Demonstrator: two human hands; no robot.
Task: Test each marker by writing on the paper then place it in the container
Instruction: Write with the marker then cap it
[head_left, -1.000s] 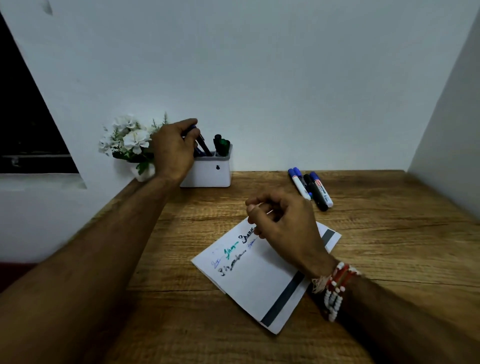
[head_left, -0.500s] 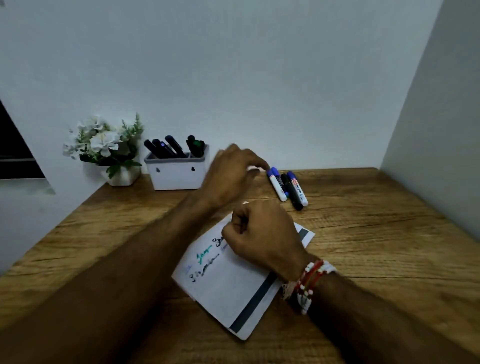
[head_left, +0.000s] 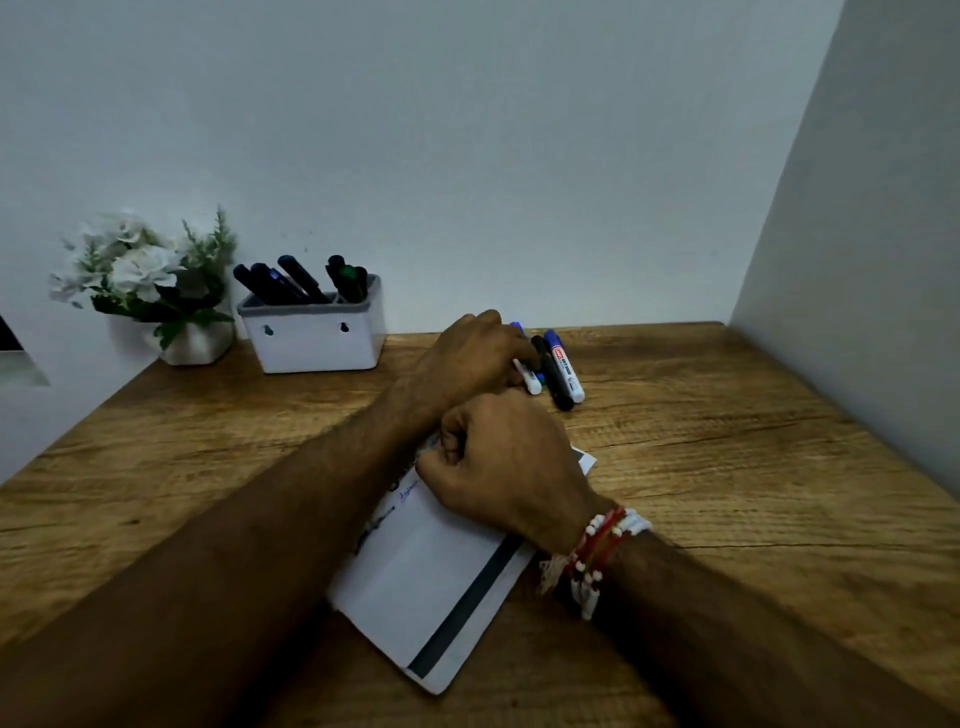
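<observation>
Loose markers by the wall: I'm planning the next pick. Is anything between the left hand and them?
Nothing visible. The left hand touches the leftmost of the loose markers; the right hand rests nearer, on the paper.

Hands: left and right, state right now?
Left hand: grips a white marker.
Right hand: closed fist resting on the paper, nothing visibly held.

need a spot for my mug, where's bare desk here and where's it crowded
Bare desk lies between the loose markers and the right wall, and on the left between the marker container and the left forearm. The middle is crowded: right hand on the paper, left hand at the markers.
</observation>
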